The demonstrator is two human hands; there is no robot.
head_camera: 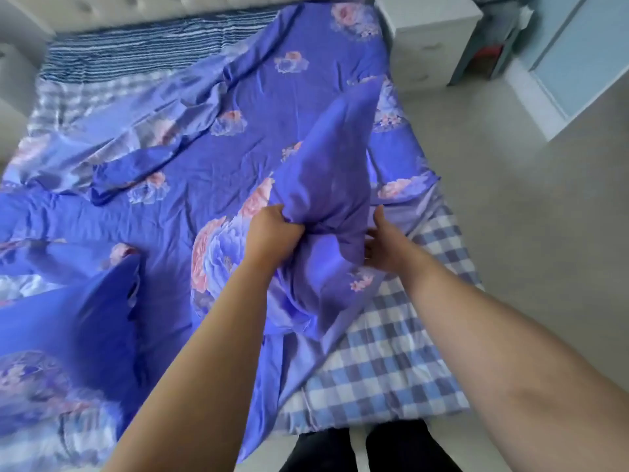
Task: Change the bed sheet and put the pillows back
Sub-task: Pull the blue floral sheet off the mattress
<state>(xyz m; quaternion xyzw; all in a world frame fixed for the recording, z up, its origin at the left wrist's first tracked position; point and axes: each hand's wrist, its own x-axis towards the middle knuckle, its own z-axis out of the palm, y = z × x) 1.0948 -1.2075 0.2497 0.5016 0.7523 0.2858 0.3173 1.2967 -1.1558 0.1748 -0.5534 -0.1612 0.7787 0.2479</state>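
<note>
A purple floral sheet (pixel 211 158) lies rumpled across most of the bed, over a blue and white checked cover (pixel 391 362) that shows at the near right corner. My left hand (pixel 272 235) is shut on a raised, bunched fold of the purple sheet near the bed's foot. My right hand (pixel 383 243) touches the same fold from the right, fingers curled against the cloth. A purple floral pillow (pixel 85 321) lies at the near left. A striped blue cloth (pixel 143 52) runs along the head of the bed.
A padded light headboard (pixel 136 5) stands at the far end. A white bedside cabinet (pixel 425 39) sits right of the bed, with pale blue furniture (pixel 578 56) beyond it. Grey floor (pixel 527 216) runs along the bed's right side. My dark trouser legs (pixel 391 447) stand at the foot.
</note>
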